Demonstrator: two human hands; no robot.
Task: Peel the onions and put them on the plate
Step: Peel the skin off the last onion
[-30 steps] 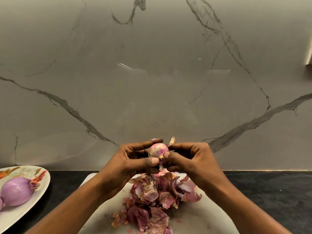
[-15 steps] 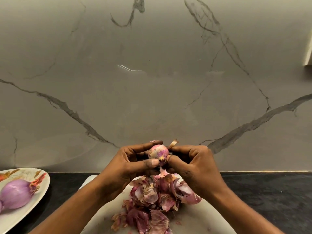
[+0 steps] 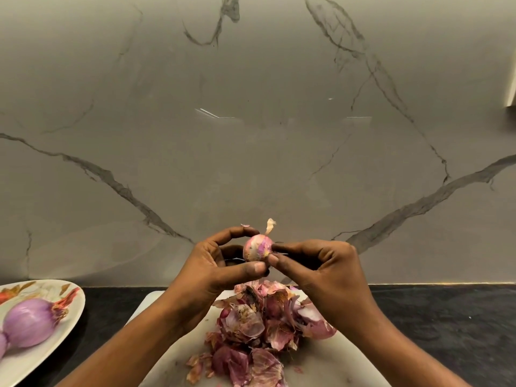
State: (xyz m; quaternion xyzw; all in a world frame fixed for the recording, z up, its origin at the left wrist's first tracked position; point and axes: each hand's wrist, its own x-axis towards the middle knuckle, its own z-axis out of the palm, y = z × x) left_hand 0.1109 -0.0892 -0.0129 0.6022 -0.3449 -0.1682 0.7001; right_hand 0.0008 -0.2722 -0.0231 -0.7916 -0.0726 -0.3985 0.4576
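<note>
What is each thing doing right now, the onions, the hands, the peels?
Small onion, partly peeled, held up between both hands.
Left hand, grips the small onion.
Right hand, pinches skin on the small onion.
Peels, heaped on the white board.
Big onion, peeled, lying on the plate.

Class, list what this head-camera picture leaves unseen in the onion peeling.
- Head view: small onion, underside hidden by the left hand and right hand.
- Head view: plate, cut by the left edge; how many peeled onions it holds is unclear.
- Head view: cutting board, near end beyond the bottom edge, middle under peels.
</note>
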